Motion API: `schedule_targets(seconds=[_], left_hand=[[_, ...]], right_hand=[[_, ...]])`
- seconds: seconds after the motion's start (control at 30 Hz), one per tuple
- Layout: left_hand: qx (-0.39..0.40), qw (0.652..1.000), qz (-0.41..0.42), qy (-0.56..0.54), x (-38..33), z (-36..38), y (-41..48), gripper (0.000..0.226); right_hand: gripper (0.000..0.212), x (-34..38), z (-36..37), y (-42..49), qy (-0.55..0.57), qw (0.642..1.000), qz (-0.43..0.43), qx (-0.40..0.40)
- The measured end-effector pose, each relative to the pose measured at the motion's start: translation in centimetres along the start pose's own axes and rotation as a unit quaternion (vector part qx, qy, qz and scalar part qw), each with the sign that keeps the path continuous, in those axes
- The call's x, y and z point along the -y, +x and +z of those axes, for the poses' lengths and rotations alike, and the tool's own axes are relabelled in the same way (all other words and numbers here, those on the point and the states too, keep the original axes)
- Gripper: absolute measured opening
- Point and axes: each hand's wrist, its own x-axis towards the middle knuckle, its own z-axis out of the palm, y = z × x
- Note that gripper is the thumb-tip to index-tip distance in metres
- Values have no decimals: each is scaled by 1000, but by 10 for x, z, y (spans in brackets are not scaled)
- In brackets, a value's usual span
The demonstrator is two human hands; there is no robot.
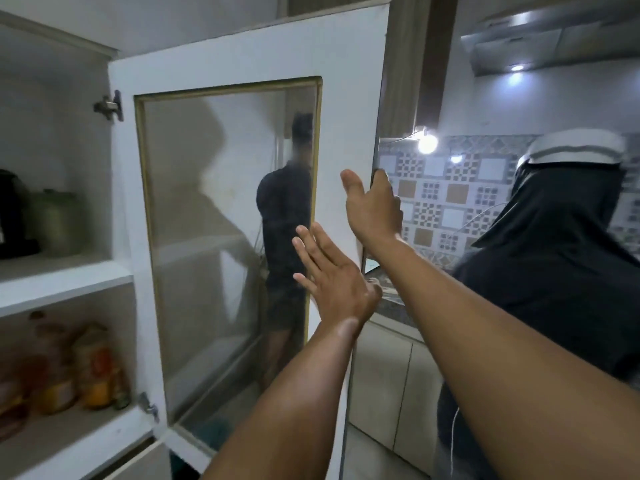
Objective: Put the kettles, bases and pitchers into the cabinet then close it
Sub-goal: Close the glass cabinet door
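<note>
The white cabinet (69,285) stands open at the left. Its glass-paned door (346,109) swings out toward me. My right hand (374,206) grips the door's free edge, fingers wrapped around it. My left hand (332,271) lies flat with fingers spread against the door's white frame, just right of the glass. On the upper shelf at the far left sit a black kettle (12,216) and a pale green pitcher (59,220), both partly cut off by the frame edge.
Several bottles (69,368) stand on the cabinet's lower shelf. A person in dark clothing (554,271) stands close at the right, in front of a tiled wall (450,195) and a counter with lower cupboards (391,375). The glass reflects a figure.
</note>
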Motion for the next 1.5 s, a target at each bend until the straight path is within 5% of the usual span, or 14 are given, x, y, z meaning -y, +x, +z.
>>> schedule_targets(seconds=[0.27,0.4,0.63,0.97,1.27,1.5], left_hand=[[-54,998,-25,-37,5,-95,-40,101],[-105,994,30,-10,7,-148,-43,90],[-62,998,25,-20,30,-225,-57,88],[-98,995,-21,-29,120,-382,-81,62],[-144,980,-137,-8,227,-504,-57,26],[-227,954,-197,1,323,-560,1,31]], right_hand=[[48,51,-9,-74,48,996,-67,22],[40,92,-12,-106,100,992,-72,40],[22,179,-3,-137,191,978,-57,65],[22,291,85,-241,124,976,-171,54],[73,388,188,-315,63,966,-214,129],[102,436,284,-325,106,933,-244,243]])
